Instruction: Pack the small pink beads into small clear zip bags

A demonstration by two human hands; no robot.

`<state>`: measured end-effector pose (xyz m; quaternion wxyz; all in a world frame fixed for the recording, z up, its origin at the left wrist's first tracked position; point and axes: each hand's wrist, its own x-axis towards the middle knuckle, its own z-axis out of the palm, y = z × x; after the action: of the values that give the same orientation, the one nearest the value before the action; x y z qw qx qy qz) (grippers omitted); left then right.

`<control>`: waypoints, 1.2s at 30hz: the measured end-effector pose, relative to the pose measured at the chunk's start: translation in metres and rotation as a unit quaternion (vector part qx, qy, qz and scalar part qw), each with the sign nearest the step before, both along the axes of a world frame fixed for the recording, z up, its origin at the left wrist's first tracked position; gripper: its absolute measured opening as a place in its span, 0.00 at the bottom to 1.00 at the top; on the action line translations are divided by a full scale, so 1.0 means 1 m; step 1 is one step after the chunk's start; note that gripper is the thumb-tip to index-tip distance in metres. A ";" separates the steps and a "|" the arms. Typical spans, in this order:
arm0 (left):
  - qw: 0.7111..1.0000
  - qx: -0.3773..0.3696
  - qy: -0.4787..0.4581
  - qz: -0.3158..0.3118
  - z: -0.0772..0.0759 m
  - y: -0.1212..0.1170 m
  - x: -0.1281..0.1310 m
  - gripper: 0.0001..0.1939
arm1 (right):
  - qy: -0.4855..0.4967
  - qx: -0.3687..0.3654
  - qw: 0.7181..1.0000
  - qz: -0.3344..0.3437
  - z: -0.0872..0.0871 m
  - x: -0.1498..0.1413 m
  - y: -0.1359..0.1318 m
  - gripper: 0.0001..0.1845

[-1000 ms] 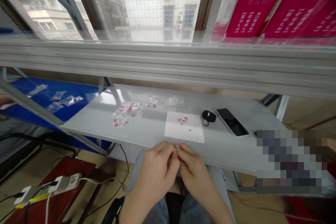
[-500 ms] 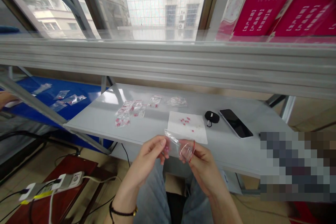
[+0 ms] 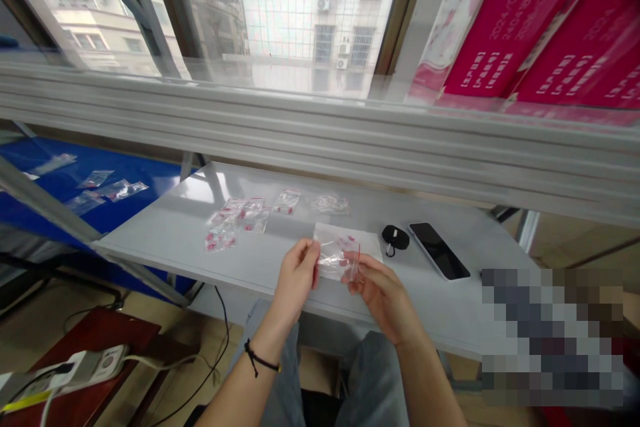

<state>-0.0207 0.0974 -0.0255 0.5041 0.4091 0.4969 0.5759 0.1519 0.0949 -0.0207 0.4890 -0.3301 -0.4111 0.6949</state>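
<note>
Standing by the table, you'd see both of the person's hands close together above its near edge. The left hand (image 3: 296,275) pinches one side of a small clear plastic bag (image 3: 335,261), and the right hand (image 3: 383,297) holds the other end between curled fingers, so the bag is stretched between them. A thin red thread (image 3: 357,263) runs along the bag's right end. Whether anything is inside the bag is hard to tell through the glare.

Just behind the hands, a white paper sheet (image 3: 345,235) lies on the grey table (image 3: 150,247), with small pink pieces (image 3: 346,240) on it. Toward the back edge are more small plastic bags (image 3: 225,227), and a black pouch (image 3: 395,237) and a phone (image 3: 438,251) lie near the right side. Off to the left, a blue table (image 3: 50,180) carries other bags (image 3: 120,190).

The only clear writing is on the red boxes (image 3: 520,27) behind the window frame, which show "2024/04/20" and "240418". The smaller print is too blurred to read. A black cord bracelet (image 3: 259,357) circles the left wrist.
</note>
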 end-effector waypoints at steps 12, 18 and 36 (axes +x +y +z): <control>0.993 0.050 0.103 0.041 0.003 0.002 0.006 0.19 | -0.076 0.028 0.980 -0.183 -0.011 -0.020 0.006 0.15; 0.996 0.044 0.071 0.025 0.009 0.017 -0.004 0.20 | -0.059 -0.042 0.988 -0.139 -0.003 -0.023 0.018 0.16; 0.952 -0.119 -0.222 -0.173 -0.004 0.066 -0.004 0.06 | 0.168 -0.202 0.963 -0.059 0.005 -0.023 0.058 0.06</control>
<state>-0.0246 0.1635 -0.0300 0.7389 0.2876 0.3589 0.4924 0.1285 0.1526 -0.0159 0.5142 -0.3246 -0.1536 0.7789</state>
